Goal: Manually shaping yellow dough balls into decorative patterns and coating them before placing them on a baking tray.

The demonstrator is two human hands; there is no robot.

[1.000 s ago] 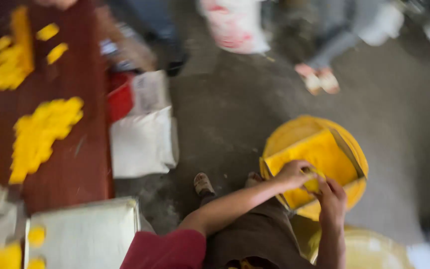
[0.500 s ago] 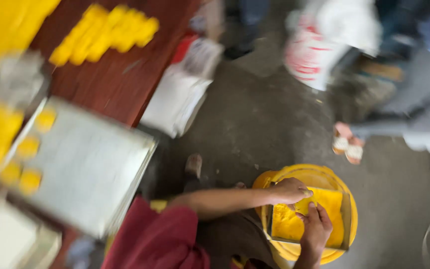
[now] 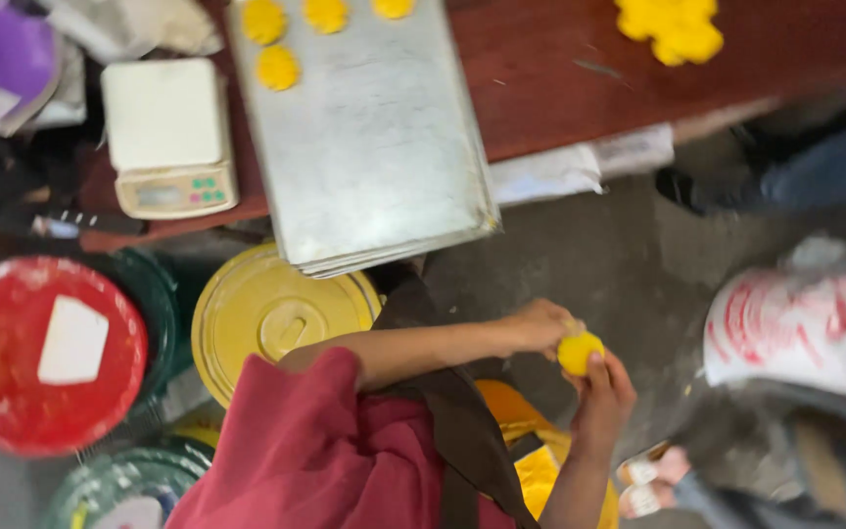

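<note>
Now both hands meet at lower right of centre, clear of the yellow bucket they were reaching into half a second ago. The left hand (image 3: 540,328) comes in from the left, fingers curled over the top of a yellow dough ball (image 3: 580,351). The right hand (image 3: 604,397) rises from below, thumb and fingers cupped against the ball's underside. So the ball is pinched between the two, held in the air above the grey floor (image 3: 580,255), touching nothing else.

Earlier the hands lay on a slab of yellow dough inside the bucket; here a lump has come away, already looking round. Judging from that, a portion has been taken and is being shaped between the palms.

Just below the hands, a strip of the yellow bucket (image 3: 540,470) shows behind a brown apron strap (image 3: 462,431) and the red sleeve (image 3: 296,451).

The view has swung as well. A yellow lid (image 3: 266,318) lies left of the forearm, and a red lid (image 3: 22,353) at the left edge. Above, a metal tray (image 3: 374,167) overhangs the desk (image 3: 580,69), with yellow pieces (image 3: 276,67) at its top end. A white scale (image 3: 164,132) sits left of the tray. More yellow pieces (image 3: 673,27) lie at upper right. A white sack (image 3: 795,323) stands at the right edge, blurred.
</note>
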